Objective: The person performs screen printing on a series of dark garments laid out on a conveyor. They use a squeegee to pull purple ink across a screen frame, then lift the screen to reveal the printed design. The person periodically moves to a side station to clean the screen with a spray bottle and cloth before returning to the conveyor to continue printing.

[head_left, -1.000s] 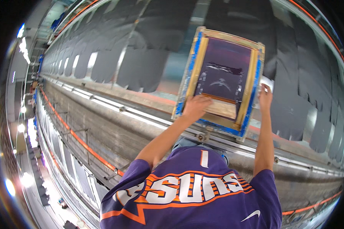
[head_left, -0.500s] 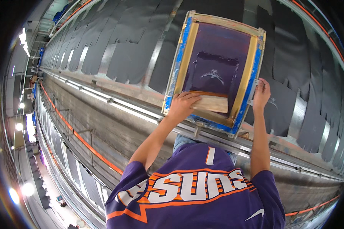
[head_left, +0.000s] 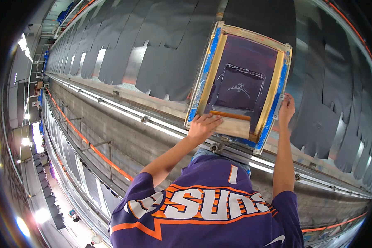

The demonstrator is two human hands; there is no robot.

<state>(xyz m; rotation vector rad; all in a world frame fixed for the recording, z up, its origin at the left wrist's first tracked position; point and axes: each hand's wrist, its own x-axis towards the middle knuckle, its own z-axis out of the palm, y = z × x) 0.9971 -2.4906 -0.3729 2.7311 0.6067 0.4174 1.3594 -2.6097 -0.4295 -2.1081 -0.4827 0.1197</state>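
Observation:
A screen-printing frame (head_left: 283, 72), wooden with blue and tan tape along its sides, lies on the long table with its dark purple mesh facing up. White marks and a pale arched design (head_left: 238, 89) show on the mesh. My left hand (head_left: 203, 127) is closed over the left end of a wooden-handled squeegee (head_left: 235, 126), which lies across the near end of the frame. At the frame's right side, my right hand (head_left: 287, 110) has its fingers bent together on the edge, by small metal fittings.
Dark sheets (head_left: 161, 70) cover the long table, with bare metallic strips (head_left: 134, 64) between them. A metal rail (head_left: 153, 122) runs along the near edge. Behind me on the left, an orange-edged second table (head_left: 107, 159) stands across a grey aisle (head_left: 124, 140).
My left hand has drawn the squeegee towards me, closer to the frame's near end. My right hand stays at the frame's right edge. The view of the table has shifted.

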